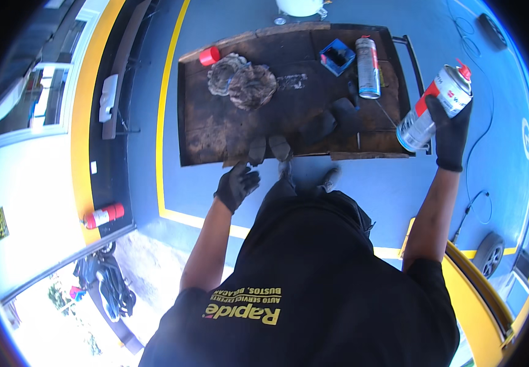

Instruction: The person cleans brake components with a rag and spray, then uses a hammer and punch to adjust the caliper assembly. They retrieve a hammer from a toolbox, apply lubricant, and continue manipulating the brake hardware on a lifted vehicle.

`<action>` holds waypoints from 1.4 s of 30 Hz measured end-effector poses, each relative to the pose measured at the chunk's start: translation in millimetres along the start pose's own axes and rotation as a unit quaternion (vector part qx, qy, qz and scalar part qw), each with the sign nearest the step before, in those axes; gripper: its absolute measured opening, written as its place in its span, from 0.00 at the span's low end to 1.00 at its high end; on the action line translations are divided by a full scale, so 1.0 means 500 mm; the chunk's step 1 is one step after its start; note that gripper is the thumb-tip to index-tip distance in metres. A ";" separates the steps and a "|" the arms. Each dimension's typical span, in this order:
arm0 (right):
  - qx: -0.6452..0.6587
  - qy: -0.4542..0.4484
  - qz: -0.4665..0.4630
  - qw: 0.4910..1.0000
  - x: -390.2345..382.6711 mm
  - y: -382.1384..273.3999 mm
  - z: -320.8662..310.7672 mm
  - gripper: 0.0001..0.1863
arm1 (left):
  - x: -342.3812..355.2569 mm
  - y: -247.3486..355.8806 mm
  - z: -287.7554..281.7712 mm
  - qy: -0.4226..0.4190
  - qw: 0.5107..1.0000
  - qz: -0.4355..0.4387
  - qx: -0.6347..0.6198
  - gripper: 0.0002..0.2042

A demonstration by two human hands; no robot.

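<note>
My right hand [451, 136], in a dark glove, grips a white and red spray can [432, 107] with a red nozzle, held tilted beyond the right end of the worktable [215, 137]. My left hand [238, 186], also gloved, is at the table's near edge with its fingers loosely apart and nothing visible in it. Beside it lie two flat grey pieces [279, 147], rounded at one end. Darker flat pieces [319, 125] lie farther right, hard to make out against the stained top.
On the table are crumpled dirty rags [252, 85], a red cap [209, 55], a blue open box [338, 57] and a second spray can [368, 67]. A metal handle [412, 61] juts from its right end. A fire extinguisher [103, 216] is at left; a wheel [489, 254] at right.
</note>
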State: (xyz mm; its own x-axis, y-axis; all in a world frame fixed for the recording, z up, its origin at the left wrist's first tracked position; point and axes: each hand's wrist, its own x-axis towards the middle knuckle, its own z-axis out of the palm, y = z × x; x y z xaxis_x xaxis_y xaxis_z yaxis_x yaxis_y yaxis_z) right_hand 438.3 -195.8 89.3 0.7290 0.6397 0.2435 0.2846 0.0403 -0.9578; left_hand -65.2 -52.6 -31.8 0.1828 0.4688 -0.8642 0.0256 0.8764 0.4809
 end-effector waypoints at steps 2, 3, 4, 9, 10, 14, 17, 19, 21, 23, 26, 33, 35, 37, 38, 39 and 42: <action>-0.119 0.003 -0.071 0.990 -0.039 -0.042 0.044 0.47 | 0.019 -0.013 0.021 -0.069 0.993 0.023 -0.090 0.15; -0.130 -0.010 -0.130 0.983 -0.055 -0.057 0.058 0.50 | 0.027 -0.018 0.024 -0.035 0.995 0.007 -0.095 0.14; -0.062 -0.005 -0.097 0.993 -0.067 -0.070 0.063 0.51 | 0.036 -0.021 0.026 -0.031 0.995 0.011 -0.094 0.13; 0.219 -0.036 -0.057 0.973 -0.128 -0.083 0.054 0.51 | 0.060 -0.032 0.023 -0.055 0.991 0.002 -0.123 0.11; 0.208 -0.041 -0.025 0.977 -0.139 -0.081 0.062 0.50 | 0.061 -0.032 0.023 -0.086 0.988 0.008 -0.129 0.11; 0.112 -0.006 -0.012 0.994 -0.190 -0.088 0.156 0.46 | 0.058 0.000 0.015 -0.070 0.995 0.064 -0.017 0.11; 0.029 -0.091 0.030 0.995 -0.241 -0.138 0.240 0.45 | 0.040 0.068 -0.025 -0.063 0.965 0.186 0.175 0.11; -0.191 -0.198 -0.133 0.952 -0.268 -0.167 0.317 0.42 | 0.030 0.135 -0.057 -0.034 0.906 0.306 0.291 0.11; -0.204 -0.273 -0.136 0.930 -0.293 -0.180 0.418 0.40 | 0.027 0.205 -0.086 0.021 0.812 0.440 0.382 0.11; -0.199 -0.285 -0.123 0.929 -0.328 -0.183 0.525 0.40 | 0.035 0.278 -0.112 0.035 0.743 0.491 0.453 0.09; -0.229 -0.284 -0.135 0.921 -0.379 -0.185 0.657 0.38 | 0.060 0.351 -0.141 0.039 0.721 0.489 0.489 0.09; -0.298 -0.158 -0.094 0.937 -0.403 -0.218 0.778 0.34 | 0.107 0.405 -0.224 0.031 0.693 0.532 0.485 0.08; -0.279 -0.207 -0.113 0.931 -0.416 -0.230 0.791 0.34 | 0.122 0.410 -0.235 -0.025 0.783 0.471 0.406 0.08; -0.251 -0.262 -0.154 0.919 -0.435 -0.241 0.804 0.35 | 0.137 0.411 -0.238 -0.132 0.921 0.288 0.228 0.08; -0.259 -0.307 -0.120 0.908 -0.442 -0.246 0.807 0.35 | 0.143 0.410 -0.238 -0.142 0.921 0.284 0.226 0.09; -0.269 -0.273 -0.106 0.918 -0.445 -0.248 0.811 0.35 | 0.149 0.408 -0.239 -0.145 0.923 0.278 0.223 0.10; -0.269 -0.237 -0.091 0.929 -0.447 -0.249 0.811 0.34 | 0.162 0.403 -0.243 -0.176 0.948 0.215 0.157 0.11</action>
State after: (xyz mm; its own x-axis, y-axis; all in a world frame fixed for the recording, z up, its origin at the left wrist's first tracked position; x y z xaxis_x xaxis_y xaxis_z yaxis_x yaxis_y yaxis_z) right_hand -12.4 -32.5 92.4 0.3192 0.9309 0.1774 0.7394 -0.1275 -0.6611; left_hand -164.9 175.4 -22.8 0.5581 0.6607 -0.5020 0.1552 0.5112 0.8453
